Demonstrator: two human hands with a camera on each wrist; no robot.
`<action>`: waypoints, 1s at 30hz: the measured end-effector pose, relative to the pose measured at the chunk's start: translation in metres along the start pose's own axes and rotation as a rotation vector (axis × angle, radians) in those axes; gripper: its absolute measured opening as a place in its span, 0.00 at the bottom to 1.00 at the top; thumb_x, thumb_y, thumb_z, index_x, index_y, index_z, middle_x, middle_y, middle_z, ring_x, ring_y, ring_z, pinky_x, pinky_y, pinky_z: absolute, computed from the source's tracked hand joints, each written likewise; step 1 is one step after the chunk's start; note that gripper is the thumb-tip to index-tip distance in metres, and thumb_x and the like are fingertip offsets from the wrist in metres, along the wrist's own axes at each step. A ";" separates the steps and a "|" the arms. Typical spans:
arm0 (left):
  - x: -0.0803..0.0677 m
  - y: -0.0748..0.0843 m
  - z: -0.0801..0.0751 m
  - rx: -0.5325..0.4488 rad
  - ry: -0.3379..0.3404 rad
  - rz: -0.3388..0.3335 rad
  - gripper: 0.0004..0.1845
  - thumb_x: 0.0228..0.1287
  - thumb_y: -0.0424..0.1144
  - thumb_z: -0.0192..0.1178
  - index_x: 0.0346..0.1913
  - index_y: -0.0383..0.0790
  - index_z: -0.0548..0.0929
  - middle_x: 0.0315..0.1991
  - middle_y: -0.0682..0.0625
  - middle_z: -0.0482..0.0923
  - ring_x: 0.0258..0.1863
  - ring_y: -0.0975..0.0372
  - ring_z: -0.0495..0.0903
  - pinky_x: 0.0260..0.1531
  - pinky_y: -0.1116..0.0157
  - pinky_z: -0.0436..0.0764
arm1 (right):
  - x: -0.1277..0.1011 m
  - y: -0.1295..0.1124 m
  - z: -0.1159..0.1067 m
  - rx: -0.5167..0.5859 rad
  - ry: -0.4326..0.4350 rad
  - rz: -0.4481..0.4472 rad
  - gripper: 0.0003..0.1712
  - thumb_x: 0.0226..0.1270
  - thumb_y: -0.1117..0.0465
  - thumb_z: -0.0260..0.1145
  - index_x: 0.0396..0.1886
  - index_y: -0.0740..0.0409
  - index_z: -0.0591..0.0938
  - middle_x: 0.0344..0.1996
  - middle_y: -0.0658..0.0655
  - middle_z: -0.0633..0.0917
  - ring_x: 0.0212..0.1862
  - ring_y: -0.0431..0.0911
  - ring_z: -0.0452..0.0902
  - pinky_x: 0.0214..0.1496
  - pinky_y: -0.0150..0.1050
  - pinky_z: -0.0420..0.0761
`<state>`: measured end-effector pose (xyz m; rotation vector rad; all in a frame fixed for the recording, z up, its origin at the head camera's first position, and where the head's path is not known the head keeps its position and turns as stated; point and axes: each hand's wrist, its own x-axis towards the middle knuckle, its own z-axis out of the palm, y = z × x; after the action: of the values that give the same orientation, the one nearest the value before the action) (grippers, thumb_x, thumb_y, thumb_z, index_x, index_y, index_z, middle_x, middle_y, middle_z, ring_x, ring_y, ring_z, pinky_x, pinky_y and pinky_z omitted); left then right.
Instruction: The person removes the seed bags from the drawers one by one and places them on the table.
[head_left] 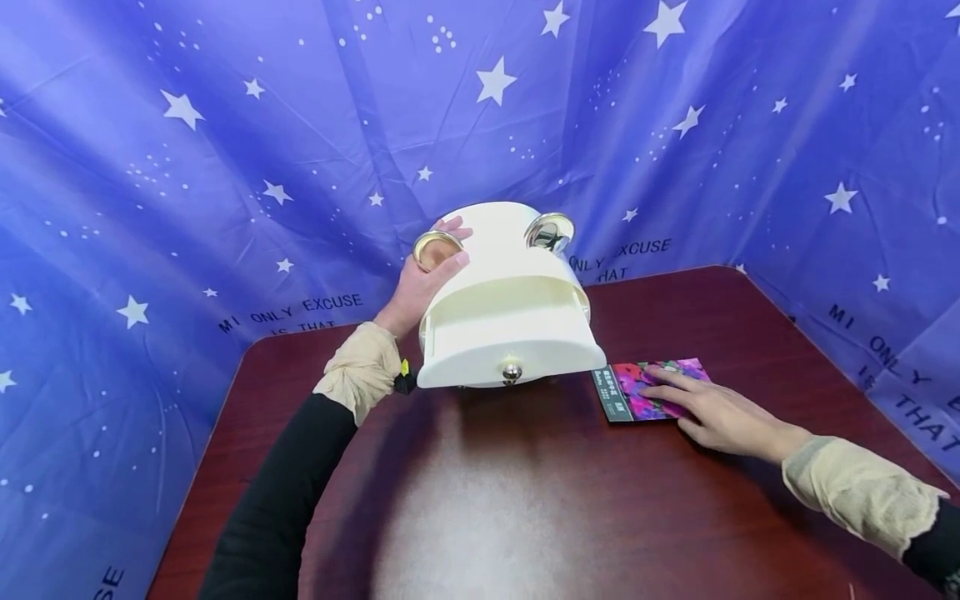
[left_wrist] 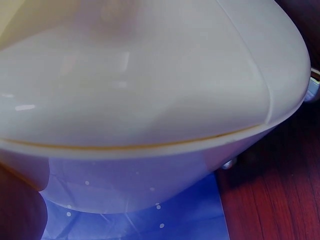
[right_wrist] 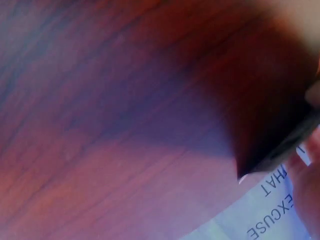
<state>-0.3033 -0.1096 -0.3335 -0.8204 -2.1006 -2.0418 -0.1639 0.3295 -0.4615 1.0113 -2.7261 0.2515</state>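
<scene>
Tilting toward the person near the far edge of the table (head_left: 480, 517), the white box (head_left: 506, 308) is showing its small drawer with a metal knob (head_left: 512, 372), and its two gold ring handles (head_left: 437, 247) are sticking up at the top. The left hand (head_left: 423, 279) is curling its grip around the box's left side, thumb and fingers clamped beside one ring. Just to the right of the box, a bright flowered card (head_left: 648, 390) is lying flat, and the right hand (head_left: 712, 412) is pressing on it with spread, straight fingers. To do this well, I judge the left hand should be keeping the box steady while the right is sliding the card to an edge before lifting it.
</scene>
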 end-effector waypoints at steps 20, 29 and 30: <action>-0.001 0.002 -0.004 0.020 0.019 -0.005 0.22 0.71 0.34 0.59 0.64 0.29 0.77 0.74 0.45 0.71 0.79 0.64 0.62 0.81 0.68 0.57 | 0.066 -0.016 -0.053 0.095 0.255 -0.062 0.18 0.53 0.57 0.77 0.46 0.48 0.88 0.56 0.56 0.87 0.64 0.55 0.78 0.78 0.15 0.50; -0.001 0.000 -0.001 -0.008 0.009 -0.011 0.21 0.71 0.34 0.58 0.64 0.28 0.77 0.74 0.44 0.71 0.79 0.65 0.61 0.81 0.68 0.58 | 0.123 -0.083 -0.099 0.181 0.411 -0.186 0.38 0.62 0.35 0.69 0.64 0.53 0.80 0.67 0.58 0.80 0.67 0.53 0.76 0.77 0.29 0.66; -0.001 0.000 -0.001 -0.008 0.010 -0.013 0.21 0.71 0.34 0.58 0.64 0.29 0.77 0.74 0.45 0.71 0.79 0.66 0.61 0.81 0.67 0.59 | 0.128 -0.090 -0.100 0.169 0.400 -0.194 0.41 0.62 0.31 0.67 0.65 0.53 0.79 0.69 0.58 0.78 0.67 0.54 0.76 0.76 0.34 0.68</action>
<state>-0.3029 -0.1103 -0.3336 -0.7983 -2.0994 -2.0582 -0.1845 0.2067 -0.3239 1.1206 -2.2617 0.5885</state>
